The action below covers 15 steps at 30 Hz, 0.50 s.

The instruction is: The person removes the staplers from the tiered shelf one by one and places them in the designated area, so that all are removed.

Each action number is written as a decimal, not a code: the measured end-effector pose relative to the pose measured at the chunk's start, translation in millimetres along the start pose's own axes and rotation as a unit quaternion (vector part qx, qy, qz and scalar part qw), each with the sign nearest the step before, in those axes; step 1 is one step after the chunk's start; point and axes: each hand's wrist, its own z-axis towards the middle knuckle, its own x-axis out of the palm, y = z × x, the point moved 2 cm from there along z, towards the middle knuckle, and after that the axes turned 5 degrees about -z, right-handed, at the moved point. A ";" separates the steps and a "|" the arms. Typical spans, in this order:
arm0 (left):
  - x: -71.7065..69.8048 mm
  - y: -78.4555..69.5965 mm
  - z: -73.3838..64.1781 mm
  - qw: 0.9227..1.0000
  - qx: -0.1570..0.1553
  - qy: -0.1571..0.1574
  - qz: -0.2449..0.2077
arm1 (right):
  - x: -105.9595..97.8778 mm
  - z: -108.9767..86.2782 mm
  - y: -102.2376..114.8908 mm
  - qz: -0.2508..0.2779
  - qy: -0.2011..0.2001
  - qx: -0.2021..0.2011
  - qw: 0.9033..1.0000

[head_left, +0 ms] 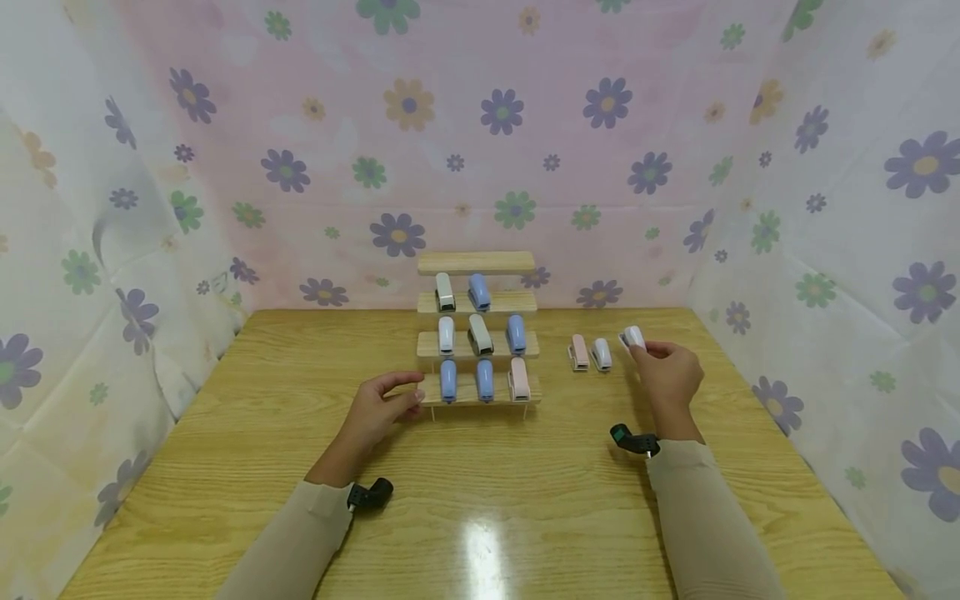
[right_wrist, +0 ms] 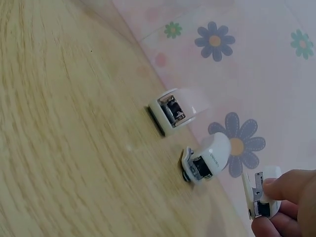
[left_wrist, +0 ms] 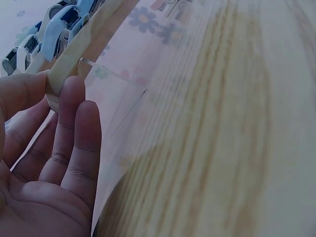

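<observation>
My right hand (head_left: pixel 670 377) pinches a small white stapler (head_left: pixel 633 337) between thumb and fingers at the right of the table. In the right wrist view, the metal inside of this stapler (right_wrist: pixel 258 192) shows beside the thumb. Just left of it stand another white stapler (head_left: pixel 602 354) and a pink stapler (head_left: pixel 578 352). My left hand (head_left: pixel 382 408) grips the left end of the lowest step of a wooden tiered rack (head_left: pixel 467 390). Thumb and fingertips meet around the board end (left_wrist: pixel 66 69) in the left wrist view. Blue staplers (head_left: pixel 485 380) and a pink one (head_left: pixel 519 379) stand on that step.
Higher steps carry grey-white staplers (head_left: pixel 480 334), a white stapler (head_left: pixel 446 335) and blue staplers (head_left: pixel 478 292). The rack stands on a wooden table (head_left: pixel 570 492), with a flowered cloth (head_left: pixel 450 192) behind and at both sides.
</observation>
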 end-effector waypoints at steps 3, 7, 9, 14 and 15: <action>-0.3 -0.8 -0.4 1.000 0.001 0.001 0.001 | 0.0 0.8 -2.4 -0.002 0.004 0.009 1.000; -0.1 -0.8 -0.7 1.000 -0.002 0.001 0.002 | 0.7 1.3 -6.0 -0.014 0.007 0.014 1.000; -0.2 -0.3 -0.6 1.000 -0.002 0.001 0.002 | 1.4 2.0 -7.5 -0.019 0.009 0.014 1.000; -0.9 0.7 0.6 1.000 -0.003 0.004 0.002 | 3.1 1.8 -9.4 -0.024 0.007 0.008 1.000; -1.1 0.9 0.9 1.000 -0.003 0.005 0.002 | 3.4 1.5 -9.4 -0.024 0.006 0.005 1.000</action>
